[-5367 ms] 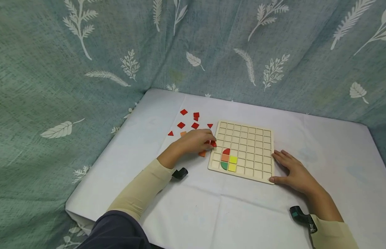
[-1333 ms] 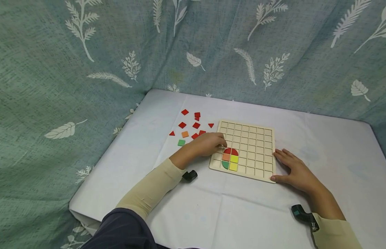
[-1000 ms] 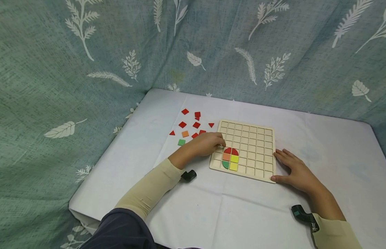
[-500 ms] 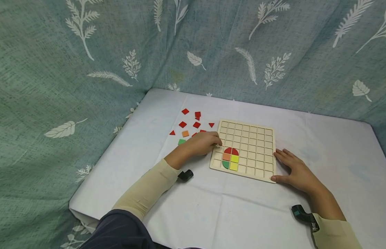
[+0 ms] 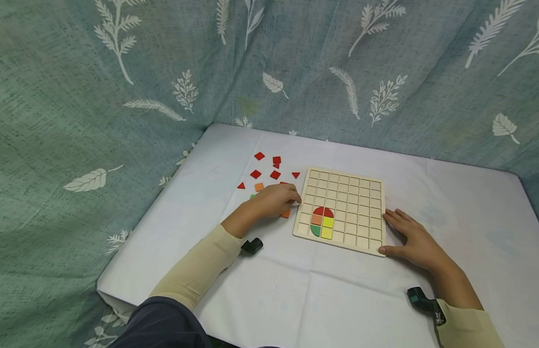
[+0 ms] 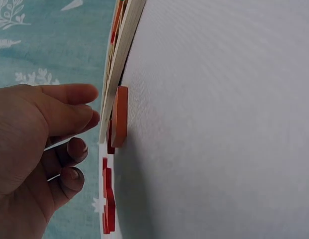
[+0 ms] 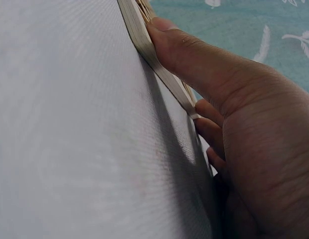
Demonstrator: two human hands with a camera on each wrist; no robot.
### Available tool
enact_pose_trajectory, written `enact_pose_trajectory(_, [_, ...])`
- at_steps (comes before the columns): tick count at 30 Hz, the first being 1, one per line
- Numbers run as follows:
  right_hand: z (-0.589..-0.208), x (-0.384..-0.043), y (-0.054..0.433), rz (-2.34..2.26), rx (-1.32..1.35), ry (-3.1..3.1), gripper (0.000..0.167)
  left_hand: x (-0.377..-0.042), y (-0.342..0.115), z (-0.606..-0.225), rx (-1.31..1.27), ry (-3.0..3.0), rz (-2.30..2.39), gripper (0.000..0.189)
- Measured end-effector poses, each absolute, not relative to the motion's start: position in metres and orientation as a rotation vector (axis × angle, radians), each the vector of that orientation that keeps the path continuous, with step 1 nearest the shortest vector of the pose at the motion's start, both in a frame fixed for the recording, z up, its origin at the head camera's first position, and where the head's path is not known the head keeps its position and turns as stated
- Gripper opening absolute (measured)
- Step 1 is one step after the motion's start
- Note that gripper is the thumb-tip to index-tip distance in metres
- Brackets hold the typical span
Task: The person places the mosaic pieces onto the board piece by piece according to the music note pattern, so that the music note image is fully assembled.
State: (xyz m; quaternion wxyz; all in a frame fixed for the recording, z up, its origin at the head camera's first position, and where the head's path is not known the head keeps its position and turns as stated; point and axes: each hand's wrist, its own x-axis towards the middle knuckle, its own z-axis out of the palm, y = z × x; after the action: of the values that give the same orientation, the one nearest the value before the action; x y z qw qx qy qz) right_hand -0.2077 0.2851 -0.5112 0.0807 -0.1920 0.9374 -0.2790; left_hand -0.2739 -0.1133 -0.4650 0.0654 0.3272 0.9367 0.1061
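Observation:
A pale wooden grid board (image 5: pixel 352 203) lies on the table. Set in its lower-left cells are two red quarter-circles (image 5: pixel 323 211), an orange square (image 5: pixel 316 219), two yellow squares (image 5: pixel 327 222) and a green quarter-circle (image 5: pixel 316 230). My left hand (image 5: pixel 276 200) hovers just left of the board with fingers bent, thumb near the index finger; nothing shows between them. Below its fingers lies a loose orange tile (image 6: pixel 120 117), near the board's left edge. My right hand (image 5: pixel 415 244) rests at the board's right side, its thumb on the near corner and fingers stretched along the edge.
Loose red squares (image 5: pixel 255 174) and red triangles (image 5: pixel 296 175) are scattered left of the board. An orange square (image 5: pixel 259 187) and a partly covered green one (image 5: pixel 252 196) lie among them. A white cloth covers the table; a leaf-patterned curtain (image 5: pixel 269 58) hangs behind.
A second red quarter-circle, held by my left hand at first, sits beside the other one on the board. That hand has moved left off the board. My right hand has stayed put.

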Motion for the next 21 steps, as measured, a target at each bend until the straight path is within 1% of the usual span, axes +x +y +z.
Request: enact_pose_trajectory(21, [-0.511, -0.207, 0.286, -0.832, -0.579, 2.798, 0.107, -0.269, -0.139, -0.467, 0.970, 2.851, 0.330, 0.020])
